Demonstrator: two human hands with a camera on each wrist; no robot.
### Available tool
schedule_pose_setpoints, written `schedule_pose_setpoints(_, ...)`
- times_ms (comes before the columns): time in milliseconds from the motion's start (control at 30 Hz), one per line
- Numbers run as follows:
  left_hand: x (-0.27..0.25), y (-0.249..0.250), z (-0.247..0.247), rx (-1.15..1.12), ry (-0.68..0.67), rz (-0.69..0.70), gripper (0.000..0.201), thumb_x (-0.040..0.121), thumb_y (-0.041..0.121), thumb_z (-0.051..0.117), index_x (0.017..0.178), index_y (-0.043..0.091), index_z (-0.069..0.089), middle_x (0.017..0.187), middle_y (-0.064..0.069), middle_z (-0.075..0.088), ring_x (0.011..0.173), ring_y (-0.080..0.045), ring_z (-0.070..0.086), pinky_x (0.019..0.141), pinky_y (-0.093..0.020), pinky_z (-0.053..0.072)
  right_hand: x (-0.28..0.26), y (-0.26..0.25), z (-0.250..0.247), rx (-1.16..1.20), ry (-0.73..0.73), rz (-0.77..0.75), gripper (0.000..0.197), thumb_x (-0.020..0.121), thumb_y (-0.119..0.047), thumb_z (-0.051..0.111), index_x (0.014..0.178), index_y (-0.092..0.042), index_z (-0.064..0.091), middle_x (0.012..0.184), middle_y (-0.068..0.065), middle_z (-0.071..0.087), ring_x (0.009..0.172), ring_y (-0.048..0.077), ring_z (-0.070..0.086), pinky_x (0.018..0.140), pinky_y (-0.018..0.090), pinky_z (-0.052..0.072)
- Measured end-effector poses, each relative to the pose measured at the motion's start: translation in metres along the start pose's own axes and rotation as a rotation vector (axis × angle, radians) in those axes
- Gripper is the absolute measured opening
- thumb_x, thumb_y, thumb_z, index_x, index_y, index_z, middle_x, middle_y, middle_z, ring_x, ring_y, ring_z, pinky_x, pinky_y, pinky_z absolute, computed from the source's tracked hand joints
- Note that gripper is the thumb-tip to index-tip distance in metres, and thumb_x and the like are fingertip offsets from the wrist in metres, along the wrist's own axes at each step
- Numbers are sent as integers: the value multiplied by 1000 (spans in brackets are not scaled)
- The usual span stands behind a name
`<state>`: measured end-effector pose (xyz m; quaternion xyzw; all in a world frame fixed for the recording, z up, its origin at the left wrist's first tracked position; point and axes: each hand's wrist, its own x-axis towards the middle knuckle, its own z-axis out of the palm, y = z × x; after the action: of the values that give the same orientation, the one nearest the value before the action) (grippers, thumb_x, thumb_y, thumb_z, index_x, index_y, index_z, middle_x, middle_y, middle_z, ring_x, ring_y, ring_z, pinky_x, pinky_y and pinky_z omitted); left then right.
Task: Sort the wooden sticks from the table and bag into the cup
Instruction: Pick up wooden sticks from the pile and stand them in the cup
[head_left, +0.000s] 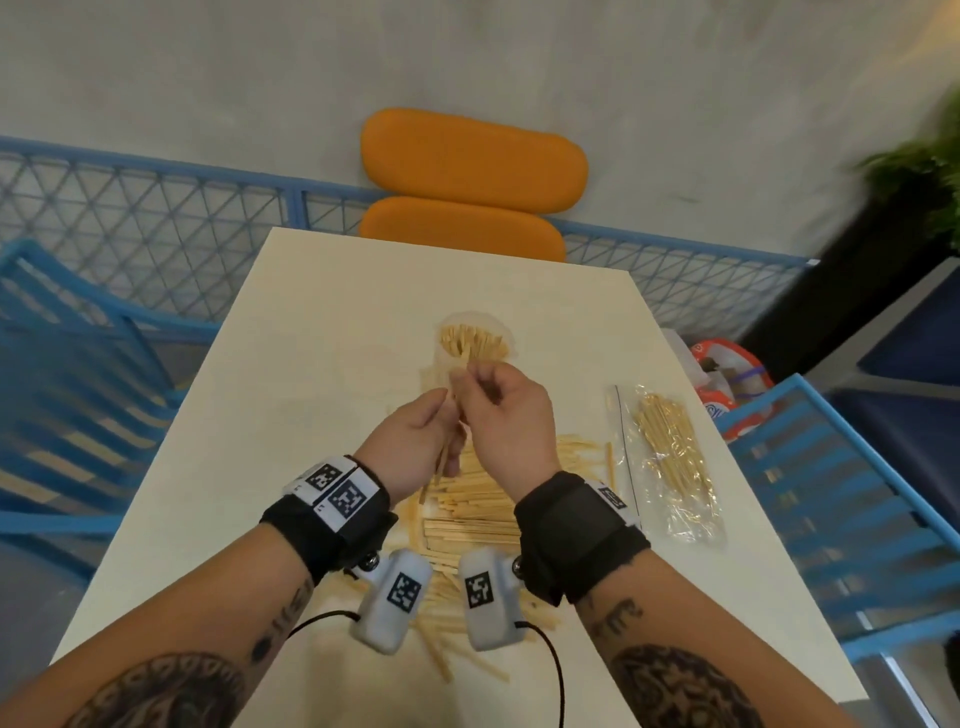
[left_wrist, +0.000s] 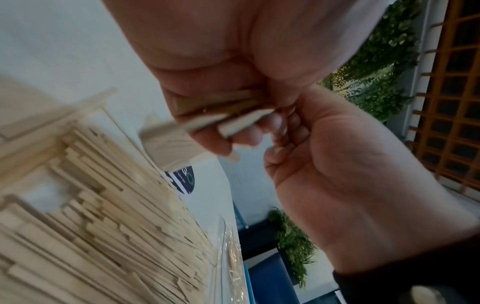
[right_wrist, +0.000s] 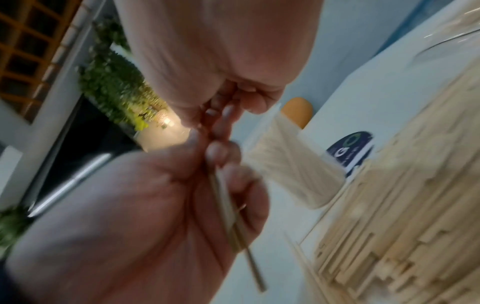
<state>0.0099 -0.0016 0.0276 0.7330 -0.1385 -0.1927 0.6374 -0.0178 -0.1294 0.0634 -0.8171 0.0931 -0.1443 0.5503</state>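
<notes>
A clear plastic cup (head_left: 475, 340) packed with upright wooden sticks stands mid-table, also seen in the wrist views (left_wrist: 168, 144) (right_wrist: 291, 164). Just in front of it both hands meet above the table. My left hand (head_left: 441, 415) grips a few wooden sticks (head_left: 444, 464) (right_wrist: 228, 205), which hang down from its curled fingers. My right hand (head_left: 470, 382) pinches their upper ends. A big loose pile of flat sticks (head_left: 467, 514) (left_wrist: 78, 226) lies under my wrists. A clear plastic bag (head_left: 670, 457) holding thinner sticks lies to the right.
The white table (head_left: 311, 338) is narrow. An orange chair (head_left: 467, 171) stands at its far end and blue slatted chairs at the left (head_left: 78, 389) and right (head_left: 831, 493). A red and white packet (head_left: 727, 379) sits just off the right edge.
</notes>
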Motion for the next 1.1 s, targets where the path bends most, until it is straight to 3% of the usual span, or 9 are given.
schedule_pose_setpoints(100, 2, -4, 9, -140, 92, -77, 30, 108, 26, 36, 89, 14, 56, 64, 3, 45, 52, -12, 38, 54, -30, 37, -7, 15, -21, -95, -34, 51, 18, 94, -38, 66, 93, -21, 72, 81, -13, 68, 74, -1, 60, 73, 18, 50)
schedule_pose_setpoints(167, 3, -10, 8, -264, 144, -165, 28, 109, 23, 34, 91, 13, 53, 64, 3, 42, 49, -10, 33, 49, -27, 30, -22, 31, -31, -340, -209, 65, 22, 91, -42, 68, 103, -25, 72, 94, -16, 67, 84, -3, 58, 74, 15, 45)
schedule_pose_setpoints(233, 2, -17, 8, -351, 192, -248, 26, 109, 24, 34, 92, 14, 50, 62, 3, 41, 48, -11, 31, 47, -26, 26, -41, 51, -34, -673, -452, 15, 36, 86, -48, 71, 115, -27, 69, 112, -10, 62, 103, 5, 53, 85, 23, 43)
schedule_pose_setpoints(300, -1, -26, 9, -373, 229, -315, 24, 107, 23, 35, 89, 15, 49, 60, 2, 40, 47, -12, 29, 47, -25, 24, -58, 68, -34, -927, -580, -64, 50, 83, -54, 70, 125, -29, 64, 123, -5, 57, 117, 16, 45, 96, 37, 43)
schedule_pose_setpoints(433, -9, -42, 15, -331, 241, -361, 27, 106, 23, 34, 84, 16, 47, 59, 2, 38, 47, -13, 27, 47, -27, 23, -70, 87, -30, -1077, -577, -152, 40, 86, -50, 65, 119, -27, 64, 121, -2, 56, 116, 23, 44, 92, 42, 44)
schedule_pose_setpoints(567, -14, -48, 13, -322, 270, -355, 27, 107, 27, 35, 86, 15, 47, 58, 3, 39, 46, -14, 29, 45, -26, 25, -68, 95, -28, -1052, -578, -187, 27, 97, -35, 56, 116, -20, 69, 115, 2, 61, 112, 23, 48, 90, 39, 45)
schedule_pose_setpoints(800, -14, -37, 2, -375, 326, -290, 25, 107, 25, 36, 86, 16, 46, 58, 3, 37, 48, -14, 30, 48, -27, 28, -48, 80, -35, -898, -438, -62, 31, 102, -35, 49, 104, -16, 74, 96, 3, 64, 95, 20, 54, 84, 36, 50)
schedule_pose_setpoints(967, -12, -29, 6, -308, 287, -227, 27, 108, 26, 37, 90, 14, 53, 68, -1, 55, 53, -15, 48, 56, -31, 44, -30, 53, -47, -519, -241, 138, 32, 99, -33, 58, 78, -11, 69, 70, 5, 60, 66, 19, 53, 64, 33, 45)
schedule_pose_setpoints(1100, -9, -17, 24, -333, 195, -204, 23, 107, 26, 41, 100, 14, 60, 91, -6, 72, 72, -22, 69, 75, -42, 55, -21, 34, -52, -153, -128, 278, 28, 94, -32, 66, 88, -6, 75, 70, 12, 61, 66, 13, 51, 65, 29, 45)
